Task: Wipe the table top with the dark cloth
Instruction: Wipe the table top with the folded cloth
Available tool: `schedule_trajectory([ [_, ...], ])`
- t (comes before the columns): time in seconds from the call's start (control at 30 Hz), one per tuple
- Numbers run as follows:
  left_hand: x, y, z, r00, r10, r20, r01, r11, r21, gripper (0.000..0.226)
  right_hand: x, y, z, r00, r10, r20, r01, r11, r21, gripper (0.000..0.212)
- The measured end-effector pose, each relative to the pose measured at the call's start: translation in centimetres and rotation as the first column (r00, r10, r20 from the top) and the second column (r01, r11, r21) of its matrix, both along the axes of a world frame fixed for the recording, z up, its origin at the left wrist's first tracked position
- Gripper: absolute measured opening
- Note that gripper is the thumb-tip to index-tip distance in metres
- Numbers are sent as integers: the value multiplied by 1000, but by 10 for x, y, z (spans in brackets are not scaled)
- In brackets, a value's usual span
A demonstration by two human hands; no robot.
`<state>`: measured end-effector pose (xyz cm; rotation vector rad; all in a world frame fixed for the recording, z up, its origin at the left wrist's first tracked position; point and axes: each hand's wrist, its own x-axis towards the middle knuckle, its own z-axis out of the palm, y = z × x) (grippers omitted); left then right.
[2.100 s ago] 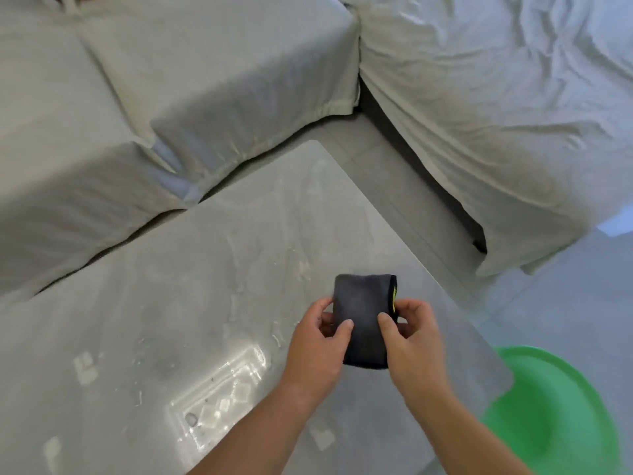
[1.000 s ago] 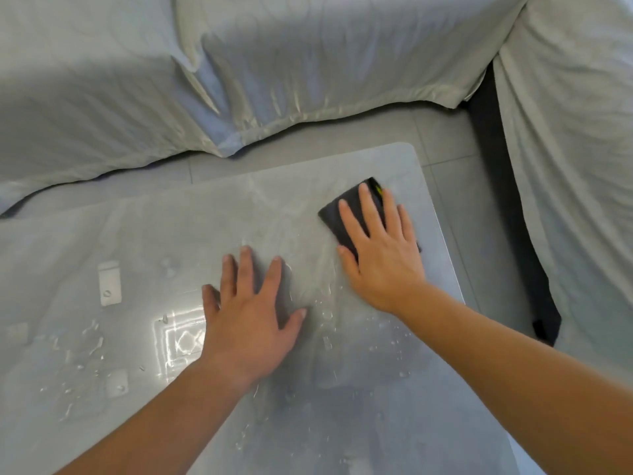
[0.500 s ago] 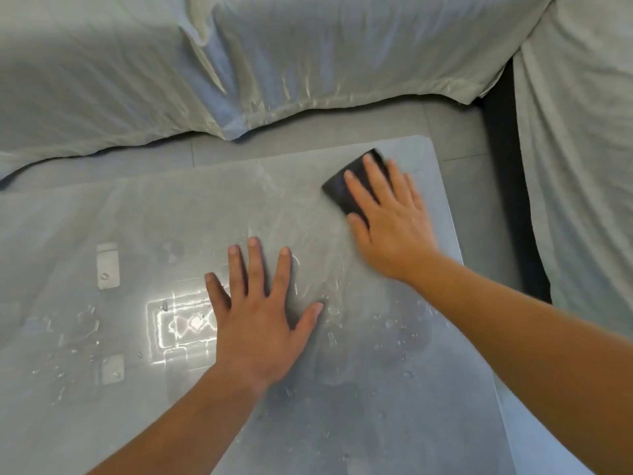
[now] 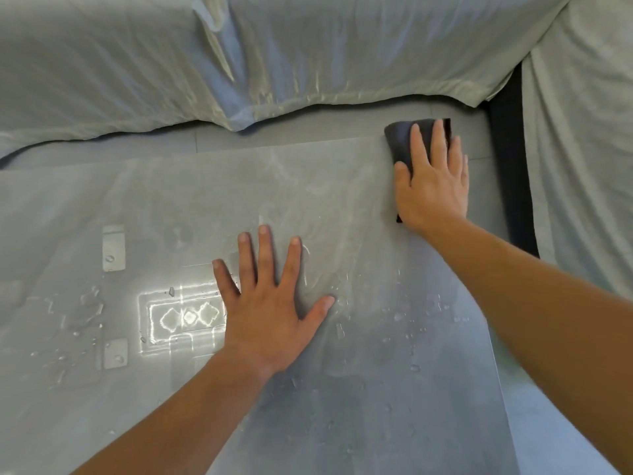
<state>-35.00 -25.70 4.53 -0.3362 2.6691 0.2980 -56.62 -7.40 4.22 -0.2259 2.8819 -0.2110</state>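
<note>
Both hands lie flat, fingers straight: right hand (image 4: 432, 181) presses dark cloth (image 4: 400, 140) at the tabletop's (image 4: 394, 389) one-o'clock corner; left hand (image 4: 270, 303) rests mid-surface.

Home living rm, by the look of it: low glass table (image 4: 342, 200) sits in the corner of an L-shaped sofa (image 4: 582, 149) draped w/ pale sheets (image 4: 308, 46), grey tiled floor (image 4: 308, 132) between them. Light-fitting reflection (image 4: 185, 317) on the glass, so indoors.
</note>
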Motion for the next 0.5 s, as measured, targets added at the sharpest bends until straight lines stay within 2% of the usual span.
schedule_trajectory([
  [0.07,0,-1,0,1000,-6,9,6,1000,10,90,17,-16,-1,999,-28,-27,28,1000,0,63],
  [0.13,-1,-3,1,1000,-2,12,2,999,45,90,58,-20,-1,988,154,-29,-154,988,-13,63],
  [0.2,-2,-5,3,1000,-4,27,2,998,70,90,96,-4,4,921,388,13,-389,921,2,61],
  [0.27,-2,-6,4,999,-10,44,7,997,72,89,91,20,5,872,488,45,-489,872,26,61],
  [0.3,-2,-6,4,999,-13,44,10,997,74,89,77,29,3,894,446,42,-448,893,43,61],
  [0.37,-1,-6,4,999,-15,34,12,997,82,88,47,33,4,981,193,31,-194,980,46,61],
  [0.43,1,-6,4,1000,-9,20,7,996,86,87,41,24,4,1000,-18,25,18,1000,20,62],
  [0.5,2,-6,3,1000,-1,9,0,995,95,85,68,13,3,1000,14,-3,-14,999,29,62],
])
